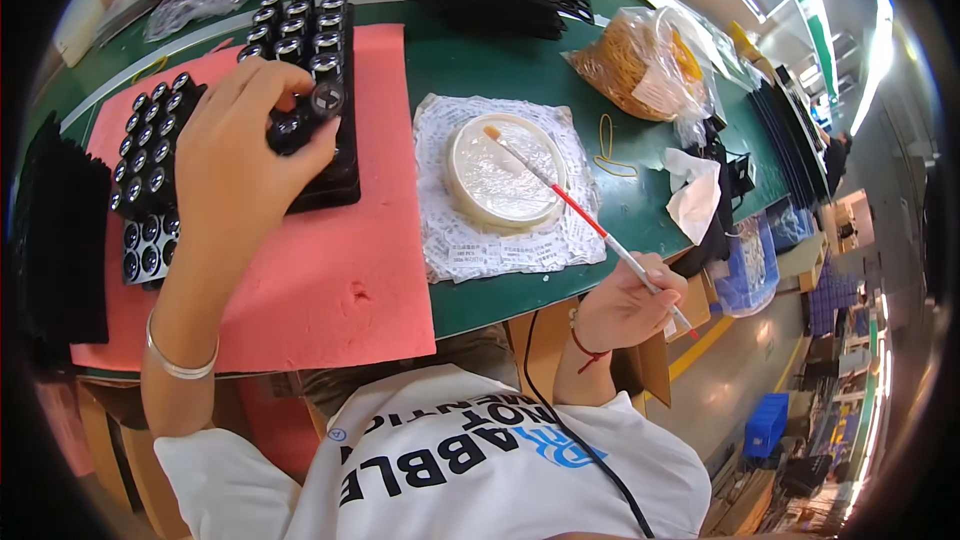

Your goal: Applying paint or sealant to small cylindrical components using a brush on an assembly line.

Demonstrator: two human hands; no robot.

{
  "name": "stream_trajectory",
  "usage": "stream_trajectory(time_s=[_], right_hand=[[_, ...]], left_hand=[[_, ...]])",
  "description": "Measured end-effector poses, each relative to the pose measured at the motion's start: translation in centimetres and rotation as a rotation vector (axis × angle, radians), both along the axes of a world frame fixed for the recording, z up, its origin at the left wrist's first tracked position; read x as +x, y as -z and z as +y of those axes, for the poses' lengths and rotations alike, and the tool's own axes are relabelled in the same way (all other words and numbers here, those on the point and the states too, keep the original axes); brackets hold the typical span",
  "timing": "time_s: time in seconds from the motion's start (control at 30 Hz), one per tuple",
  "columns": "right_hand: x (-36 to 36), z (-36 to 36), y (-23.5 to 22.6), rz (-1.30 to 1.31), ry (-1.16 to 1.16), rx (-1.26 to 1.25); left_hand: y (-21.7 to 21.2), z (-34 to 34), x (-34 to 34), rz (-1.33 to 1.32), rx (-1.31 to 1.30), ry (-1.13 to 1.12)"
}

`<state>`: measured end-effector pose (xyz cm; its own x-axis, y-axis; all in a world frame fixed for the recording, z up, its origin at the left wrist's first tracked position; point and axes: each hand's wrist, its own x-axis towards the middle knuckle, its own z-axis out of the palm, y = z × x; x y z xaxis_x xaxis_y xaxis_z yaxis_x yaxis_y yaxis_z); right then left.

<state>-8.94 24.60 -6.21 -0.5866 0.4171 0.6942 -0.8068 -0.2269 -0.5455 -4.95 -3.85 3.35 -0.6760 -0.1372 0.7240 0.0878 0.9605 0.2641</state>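
Observation:
My left hand [245, 135] is closed, thumb and fingers around a small black cylindrical part [327, 100] with a shiny round end. It is over a black tray [345, 180] where several similar cylinders [290, 28] stand upright in rows. Between the fingers of my right hand [632, 302] is a slim paintbrush [580, 208] with a red and white handle. Its tan bristles are above a round, pale shallow dish [462, 195] that looks lined with clear film; whether they touch it I cannot tell. Beneath the dish is a pad [440, 250] covered in small printed labels.
Left of my forearm, more black cylinders [150, 145] stand in rows on the pink foam mat [330, 310]. A black stack [65, 230] lies at the left edge. On the green table [475, 310] are a bag of rubber bands [640, 65] and crumpled white tissue [693, 198].

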Motion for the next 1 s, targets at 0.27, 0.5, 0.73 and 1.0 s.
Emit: stream_trajectory(time_s=[0.27,0.5,0.73,1.0], right_hand=[[-0.4,2.1,-1.1,0.194,0.218,0.312],[-0.9,1.0,-1.0,0.155,0.229,0.412],[-1.5,0.4,-0.7,-0.080,-0.064,-0.013],[-0.1,-0.9,0.7,-0.094,-0.481,-0.236]], left_hand=[[3.4,2.4,3.0,-0.368,0.529,0.482],[3.6,2.4,3.0,-0.617,0.804,0.510],[3.8,2.1,3.0,-0.785,1.271,0.569],[4.5,1.3,2.4,-0.806,1.344,0.500]])
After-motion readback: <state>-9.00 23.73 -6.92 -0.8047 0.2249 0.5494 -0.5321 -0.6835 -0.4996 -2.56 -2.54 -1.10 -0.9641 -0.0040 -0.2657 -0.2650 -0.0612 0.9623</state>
